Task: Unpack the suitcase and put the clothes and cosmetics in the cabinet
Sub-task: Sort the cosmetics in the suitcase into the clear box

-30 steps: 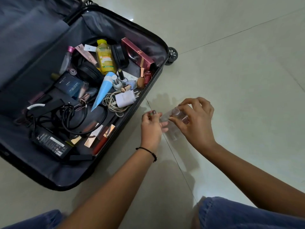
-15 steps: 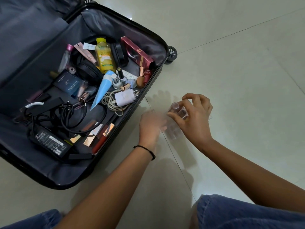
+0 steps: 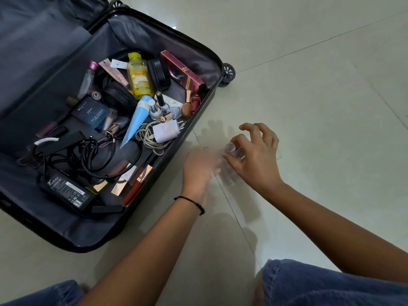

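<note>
Nearest, the right hand [image 3: 256, 160] pinches a clear case [image 3: 235, 151] in curled fingers, the blurred left hand [image 3: 198, 166] beside it with fingers unreadable, seemingly readying it, next needing a steady reach for the cosmetics [image 3: 140, 78] loose in the open suitcase [image 3: 72, 230] beyond, on the pale tiled floor [image 3: 320, 96].

Colours recorded as follows: suitcase [image 3: 141, 34] black-shelled, grey-lined; bottle [image 3: 140, 79] yellow; tube [image 3: 138, 120] light blue; long box [image 3: 182, 72] maroon, lettered in gold; cologne box [image 3: 91, 113] dark blue; charger [image 3: 165, 131] white; power adapter [image 3: 66, 192] black, white-labelled; plastic case [image 3: 235, 151] transparent; floor tiles [image 3: 309, 85] pale cream; jeans [image 3: 331, 286] blue
</note>
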